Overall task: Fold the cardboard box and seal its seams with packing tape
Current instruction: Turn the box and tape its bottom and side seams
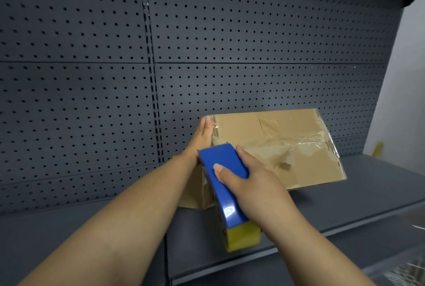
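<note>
A brown cardboard box (pixel 299 147) stands closed on a dark grey shelf (pixel 345 203), its top crossed by wrinkled clear tape. My left hand (pixel 202 135) lies flat with straight fingers against the box's left end. My right hand (pixel 248 182) grips a blue tape dispenser (pixel 220 170) loaded with a yellowish tape roll (pixel 243 238). The dispenser's front end touches the box's near left corner. The box's left side is partly hidden behind the dispenser and my arms.
A dark pegboard wall (pixel 207 44) rises right behind the box. The shelf's front edge (pixel 299 246) runs below my right wrist. A pale wall (pixel 404 90) and a small yellow object (pixel 377 149) are at the far right.
</note>
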